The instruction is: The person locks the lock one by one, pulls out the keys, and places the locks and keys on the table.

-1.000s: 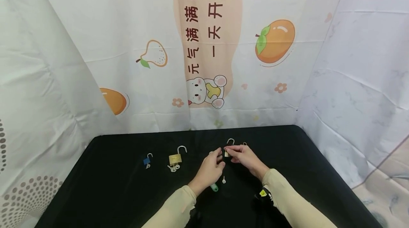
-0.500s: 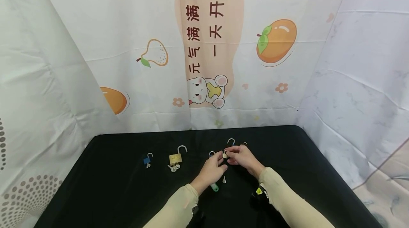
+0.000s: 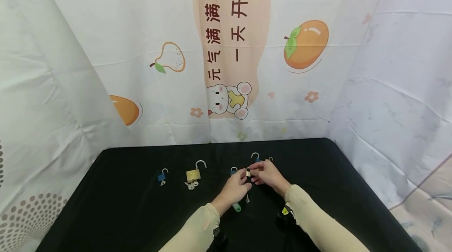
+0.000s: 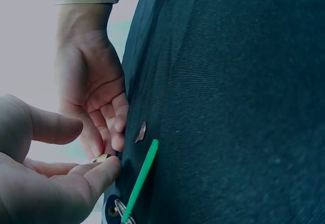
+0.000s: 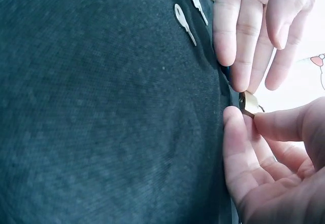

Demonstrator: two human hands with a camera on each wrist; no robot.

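A small brass padlock is pinched at its right side between the thumb and fingers of my right hand. My left hand faces it from the left. In the right wrist view its straight fingers reach right to the padlock, and in the left wrist view its thumb stands well apart. A single loose key lies on the black cloth in front of both hands. Under my left wrist a green tag pokes out. Just behind the left hand is a blue padlock, mostly hidden.
To the left lie a large brass padlock with raised shackle and keys, and a small blue padlock with its key. Behind my right hand are another blue padlock and a brass one. A printed curtain closes the back.
My right hand has brought the small padlock slightly left and turned it. My left hand has shifted a little right, exposing the blue padlock behind it.
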